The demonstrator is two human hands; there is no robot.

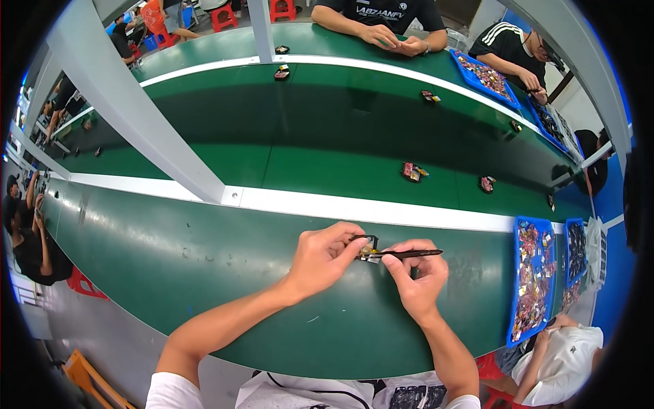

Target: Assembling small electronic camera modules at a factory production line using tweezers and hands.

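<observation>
Over the green tabletop (259, 245), my left hand (320, 258) pinches a small black-framed part (371, 241) between thumb and fingers. Bits of yellow and silver show inside its frame; the finer detail is too small to make out. My right hand (421, 281) is closed on a pair of dark tweezers (419, 253). Their tip points left and meets the lower right side of the part, while the back end sticks out past my fingers. The two hands are close together, with the part between them.
A blue tray (512, 320) of small mixed parts lies to the right, beside another blue tray (576, 271) of black pieces. Beyond a white rail (300, 203), a green conveyor belt (238, 163) carries several small assemblies (412, 172). A grey post (136, 109) rises at left. Co-workers sit across and at right.
</observation>
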